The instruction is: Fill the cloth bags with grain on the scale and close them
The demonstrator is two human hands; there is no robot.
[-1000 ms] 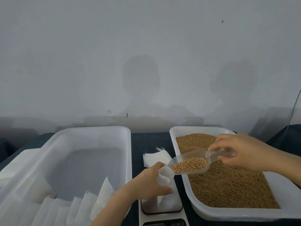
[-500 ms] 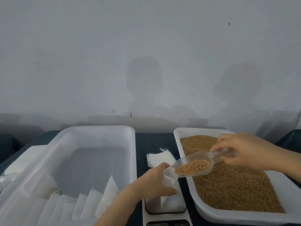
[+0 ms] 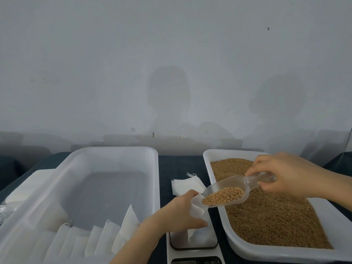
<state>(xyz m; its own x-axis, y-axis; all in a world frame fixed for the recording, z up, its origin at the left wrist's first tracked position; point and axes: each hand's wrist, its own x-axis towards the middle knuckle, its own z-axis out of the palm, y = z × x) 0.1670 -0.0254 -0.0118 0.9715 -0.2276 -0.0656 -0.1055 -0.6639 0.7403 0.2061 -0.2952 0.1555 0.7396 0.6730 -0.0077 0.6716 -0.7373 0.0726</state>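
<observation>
My left hand (image 3: 179, 212) grips a small white cloth bag (image 3: 197, 210) upright on the scale (image 3: 193, 242), holding its mouth wide. My right hand (image 3: 285, 174) holds the handle of a clear plastic scoop (image 3: 228, 189) loaded with brown grain (image 3: 222, 196). The scoop's lip is tilted down and touches the bag's mouth. A white tray (image 3: 266, 252) on the right is full of the same grain. The scale's display sits at the bottom edge and is partly cut off.
A large white tub (image 3: 114, 155) on the left holds several white cloth bags (image 3: 106, 237) standing along its near side. A small stack of flat bags (image 3: 185, 185) lies on the dark cloth between tub and tray. A grey wall rises behind.
The scoop has tipped a little lower, its lip resting at the bag's mouth. Both hands keep their holds; the view has shifted slightly.
</observation>
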